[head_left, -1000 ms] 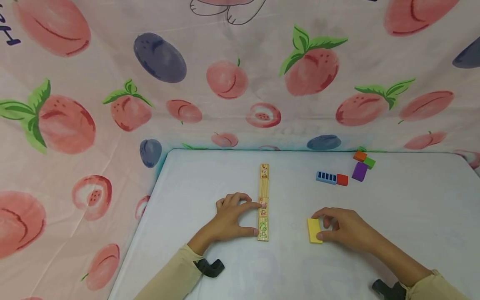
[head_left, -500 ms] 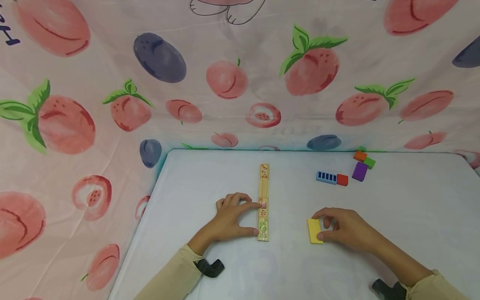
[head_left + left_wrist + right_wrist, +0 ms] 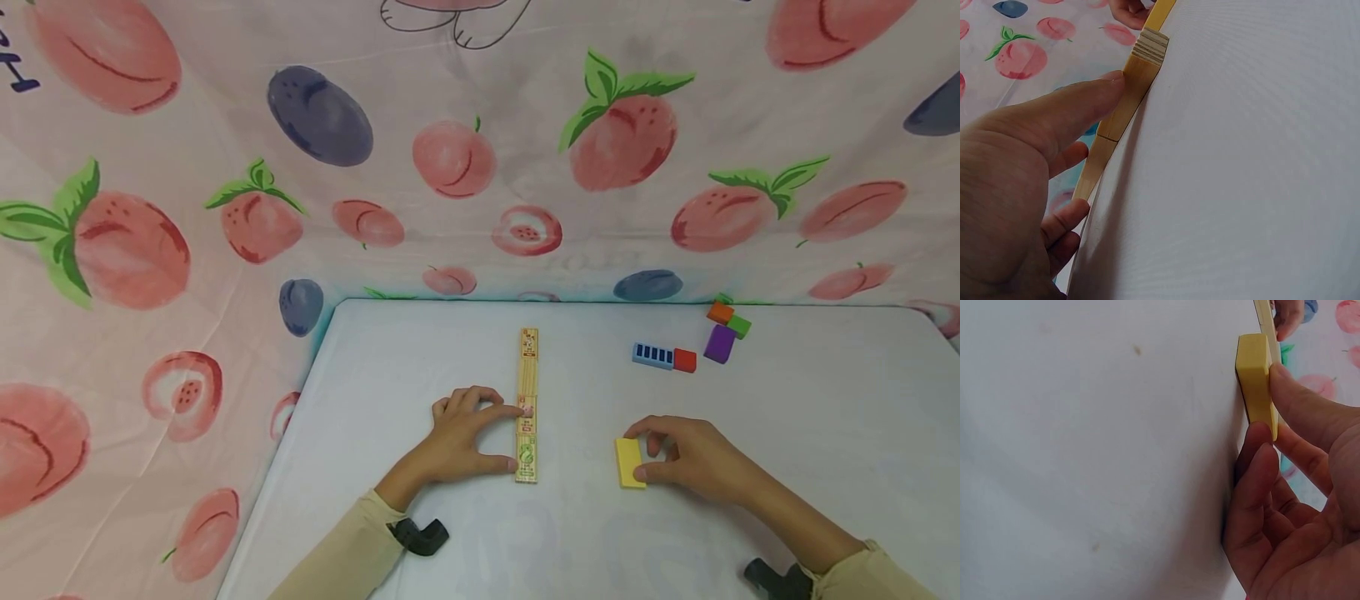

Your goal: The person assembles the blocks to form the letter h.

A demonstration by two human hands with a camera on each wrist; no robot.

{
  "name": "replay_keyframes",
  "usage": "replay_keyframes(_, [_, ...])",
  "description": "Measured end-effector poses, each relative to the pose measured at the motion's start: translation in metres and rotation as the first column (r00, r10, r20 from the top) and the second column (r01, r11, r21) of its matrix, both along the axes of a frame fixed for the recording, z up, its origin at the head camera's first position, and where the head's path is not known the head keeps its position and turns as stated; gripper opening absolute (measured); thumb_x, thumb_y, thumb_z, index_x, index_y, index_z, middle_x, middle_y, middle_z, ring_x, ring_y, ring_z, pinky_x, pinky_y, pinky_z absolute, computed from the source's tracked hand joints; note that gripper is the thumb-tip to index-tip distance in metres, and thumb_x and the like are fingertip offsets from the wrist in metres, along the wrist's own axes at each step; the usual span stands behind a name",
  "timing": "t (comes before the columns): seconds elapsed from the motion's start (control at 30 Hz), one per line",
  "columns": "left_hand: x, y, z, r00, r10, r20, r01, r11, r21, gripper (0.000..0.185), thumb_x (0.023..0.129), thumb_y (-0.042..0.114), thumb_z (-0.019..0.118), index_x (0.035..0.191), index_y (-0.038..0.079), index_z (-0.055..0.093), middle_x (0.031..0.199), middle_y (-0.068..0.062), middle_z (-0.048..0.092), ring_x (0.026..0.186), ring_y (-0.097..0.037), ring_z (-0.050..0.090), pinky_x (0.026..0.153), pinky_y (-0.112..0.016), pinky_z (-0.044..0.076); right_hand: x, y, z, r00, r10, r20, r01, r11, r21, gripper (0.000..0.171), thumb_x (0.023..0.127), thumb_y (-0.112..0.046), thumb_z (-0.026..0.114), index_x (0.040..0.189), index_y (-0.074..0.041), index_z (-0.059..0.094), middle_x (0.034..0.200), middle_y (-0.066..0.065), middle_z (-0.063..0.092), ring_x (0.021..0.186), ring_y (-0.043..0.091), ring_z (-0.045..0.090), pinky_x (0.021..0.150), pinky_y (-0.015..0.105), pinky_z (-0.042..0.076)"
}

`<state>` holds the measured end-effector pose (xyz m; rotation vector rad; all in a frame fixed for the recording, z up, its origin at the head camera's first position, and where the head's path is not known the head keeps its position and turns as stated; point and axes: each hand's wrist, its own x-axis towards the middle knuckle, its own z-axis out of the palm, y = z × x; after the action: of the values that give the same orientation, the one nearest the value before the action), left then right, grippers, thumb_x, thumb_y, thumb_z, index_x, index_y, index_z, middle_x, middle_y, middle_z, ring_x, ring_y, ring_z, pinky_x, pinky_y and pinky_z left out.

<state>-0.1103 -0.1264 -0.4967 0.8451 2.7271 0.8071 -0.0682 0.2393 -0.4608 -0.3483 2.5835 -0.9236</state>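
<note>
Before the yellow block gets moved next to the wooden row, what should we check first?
1. Right hand grips the flat yellow rectangular block: ok.
2. Left hand steadies the long row of printed wooden tiles: ok.
3. Bare white table between block and row: ok.
4. Row lies straight: ok.
5. Blue ridged block, red, purple, orange and green blocks sit far off, out of the way: ok.
6. Whether the yellow block matches the tiles' thickness: cannot tell.
</note>
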Motion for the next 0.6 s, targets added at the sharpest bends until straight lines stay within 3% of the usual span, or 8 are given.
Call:
replay_keyframes(0.27, [0.0,0.0,0.001,1.0,-0.003,0.001,0.003,1.0,-0.006,0.068,0.08,0.058,0.08,0.142,0.054,0.052,0.139,0.006,0.044,0.132,-0.019,0.034,0.1,-0.052,0.02,-0.004,0.003,0.003,1.0,0.007,0.011,-0.007,1.0,0.013,0.05,0.082,-0.044,0.083,0.124,-0.022,0.069,0.089,-0.006,0.06,0.083,0.013,0.055,0.067,0.022,0.048])
replay_keyframes(0.5, [0.001,0.0,0.001,1.0,-0.003,0.002,0.003,1.0,-0.003,0.068,0.081,0.058,0.08,0.142,0.053,0.052,0.14,0.005,0.044,0.133,-0.019,0.034,0.1,-0.052,0.019,-0.019,0.012,0.011,0.994,-0.104,-0.018,0.105,0.994,0.029,0.039,0.089,-0.043,0.078,0.122,-0.023,0.07,0.091,-0.004,0.062,0.089,0.017,0.057,0.069,0.023,0.05])
replay_keyframes(0.6, [0.001,0.0,0.002,1.0,-0.003,0.004,0.003,1.0,-0.001,0.068,0.08,0.058,0.08,0.142,0.053,0.052,0.14,0.005,0.044,0.133,-0.019,0.034,0.1,-0.052,0.019,-0.028,0.018,0.015,0.987,-0.137,-0.085,0.142,0.989,0.048,0.036,0.092,-0.041,0.075,0.121,-0.021,0.071,0.092,-0.002,0.061,0.093,0.019,0.056,0.069,0.023,0.05])
